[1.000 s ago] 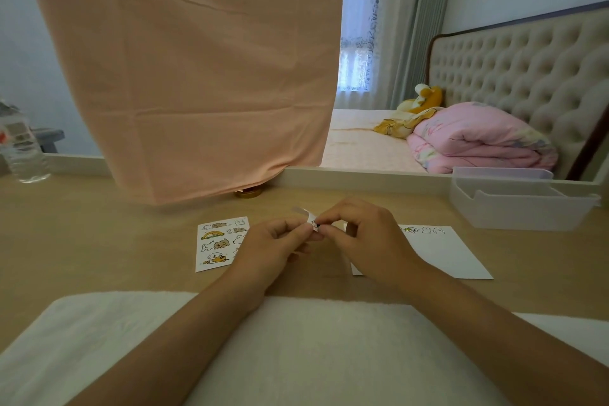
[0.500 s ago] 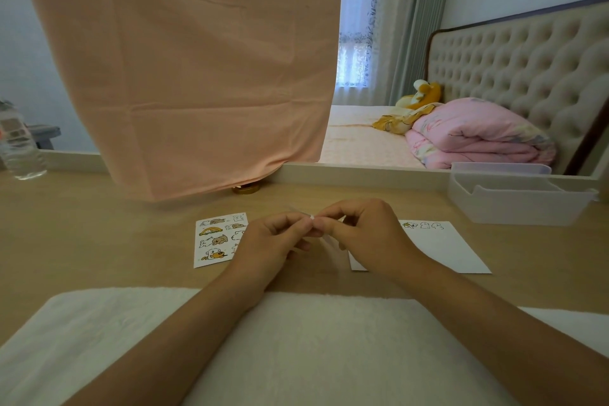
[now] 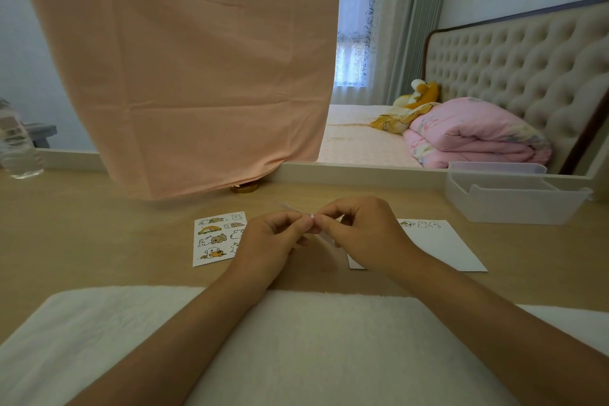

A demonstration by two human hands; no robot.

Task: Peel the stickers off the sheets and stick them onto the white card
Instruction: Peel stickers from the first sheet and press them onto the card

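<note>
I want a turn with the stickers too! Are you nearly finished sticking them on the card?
Not nearly. Three small stickers sit along the top edge of the white card. The left hand and right hand are pinching something tiny and pale between their fingertips, probably the next sticker being peeled. The sticker sheet on the table still shows plenty of stickers, so lots remain.

Setting: a bedroom in a home. A bed (image 3: 362,138) with a tufted, padded headboard (image 3: 514,76) stands at far right. A folded pink quilt (image 3: 474,135) and a yellow soft toy (image 3: 425,92) lie on the bed. Sheer and grey curtains (image 3: 389,20) cover a window at far centre. A wooden bench (image 3: 82,234) occupies the near area, carrying a white towel (image 3: 296,339), a clear plastic tray (image 3: 514,198) at right and a water bottle (image 3: 16,145) at far left. A peach cloth (image 3: 197,59) hangs above the bench.
</note>
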